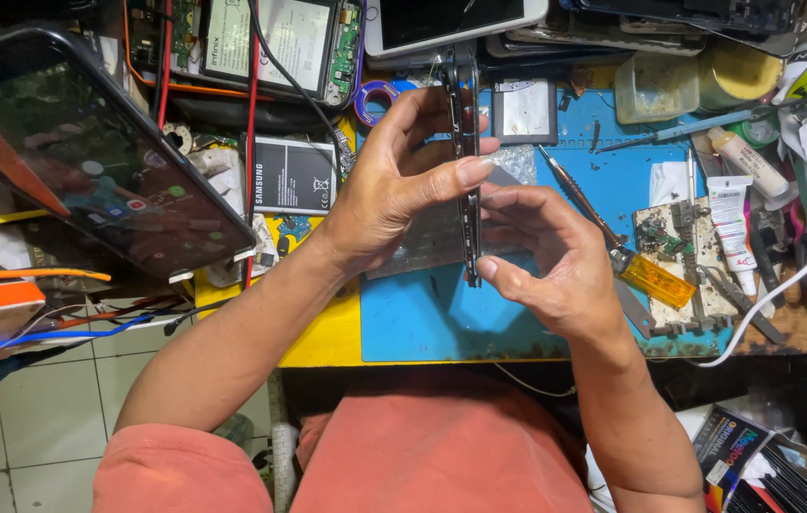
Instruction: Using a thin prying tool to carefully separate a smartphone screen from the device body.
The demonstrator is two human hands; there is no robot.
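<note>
Left hand [379,185] and right hand [555,261] pinch thin dark phone frame [466,161] edge-on above blue mat [422,318]; fingers pressed along its edges; inspecting step; next likely needs steady grip.

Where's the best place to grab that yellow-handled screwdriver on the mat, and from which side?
Take the screwdriver by its clear yellow handle, coming from above. It lies flat on the blue mat, its thin shaft pointing up-left, and the handle is the thickest part. The right hand is nearest but busy on the phone frame; a circuit board crowds the far side.
</note>
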